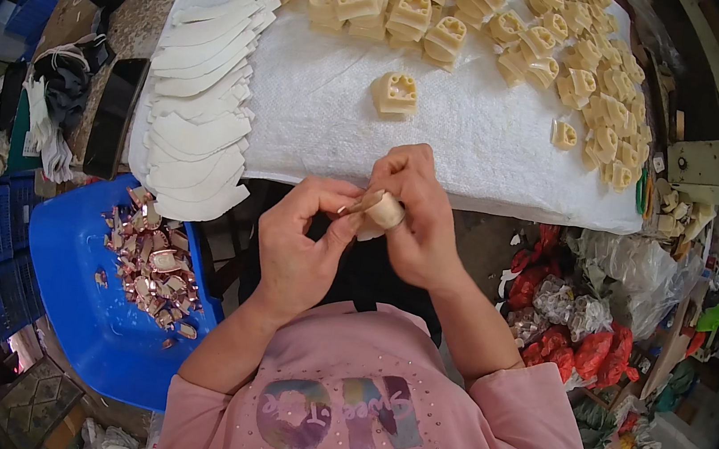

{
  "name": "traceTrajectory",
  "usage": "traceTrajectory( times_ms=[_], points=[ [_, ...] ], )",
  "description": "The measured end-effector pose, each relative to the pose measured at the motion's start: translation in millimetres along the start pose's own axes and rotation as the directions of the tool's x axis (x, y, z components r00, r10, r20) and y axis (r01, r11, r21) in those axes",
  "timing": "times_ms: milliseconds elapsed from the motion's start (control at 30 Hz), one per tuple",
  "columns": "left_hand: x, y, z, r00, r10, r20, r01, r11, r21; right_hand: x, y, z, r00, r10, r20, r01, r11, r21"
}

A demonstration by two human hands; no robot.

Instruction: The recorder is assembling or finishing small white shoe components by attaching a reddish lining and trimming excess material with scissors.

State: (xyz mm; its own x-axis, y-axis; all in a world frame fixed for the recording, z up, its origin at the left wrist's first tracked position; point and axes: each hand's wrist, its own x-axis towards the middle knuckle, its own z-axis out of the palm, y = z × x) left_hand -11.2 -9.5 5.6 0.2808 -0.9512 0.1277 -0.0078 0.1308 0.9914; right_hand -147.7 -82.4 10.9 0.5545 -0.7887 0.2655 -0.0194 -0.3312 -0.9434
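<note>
Over the front edge of the table, both my hands hold a small shoe heel (389,212) with a pale gold, curled outer surface. My left hand (299,240) pinches a thin edge of its covering between thumb and fingers. Wrapped around the heel's other side is my right hand (424,225), hiding part of it. A single cream heel block (396,96) stands on the white woven sheet (319,112) just beyond my hands. To the left lies an overlapping row of white curved cover pieces (197,119).
Many more cream heel blocks (356,0) crowd the table's far side and right. At lower left, a blue basin (88,317) contains shiny rose-gold covered heels (159,263). Red and clear plastic bags (583,342) are piled at right. A dark phone-like slab (115,118) lies left.
</note>
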Motion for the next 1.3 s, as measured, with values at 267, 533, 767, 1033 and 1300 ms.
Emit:
traceTrajectory(
  times_ms=[267,533,767,1033,1300],
  points=[
    [0.9,6.0,-10.6,0.978,0.192,0.075,-0.203,0.962,0.185,-4.6,5.4,-14.4,0.990,0.124,0.072,-0.142,0.914,0.380],
    [-1.6,-0.9,-13.2,0.937,0.298,0.181,-0.327,0.931,0.160,5.6,-11.0,-23.7,0.972,0.214,0.092,-0.230,0.948,0.219],
    [-1.9,-1.2,-8.3,0.890,-0.243,0.385,0.349,0.908,-0.232,-2.1,-5.8,-4.6,0.988,-0.112,0.108,0.107,0.993,0.049],
    [-9.6,1.2,3.0,0.938,-0.148,0.314,0.280,0.858,-0.432,-4.6,4.3,7.7,0.969,0.221,0.110,-0.247,0.859,0.449],
    [-12.2,11.7,14.8,0.996,-0.004,0.088,0.004,1.000,0.007,-0.6,0.0,14.3,0.881,0.292,0.372,-0.454,0.741,0.494]
  ],
)
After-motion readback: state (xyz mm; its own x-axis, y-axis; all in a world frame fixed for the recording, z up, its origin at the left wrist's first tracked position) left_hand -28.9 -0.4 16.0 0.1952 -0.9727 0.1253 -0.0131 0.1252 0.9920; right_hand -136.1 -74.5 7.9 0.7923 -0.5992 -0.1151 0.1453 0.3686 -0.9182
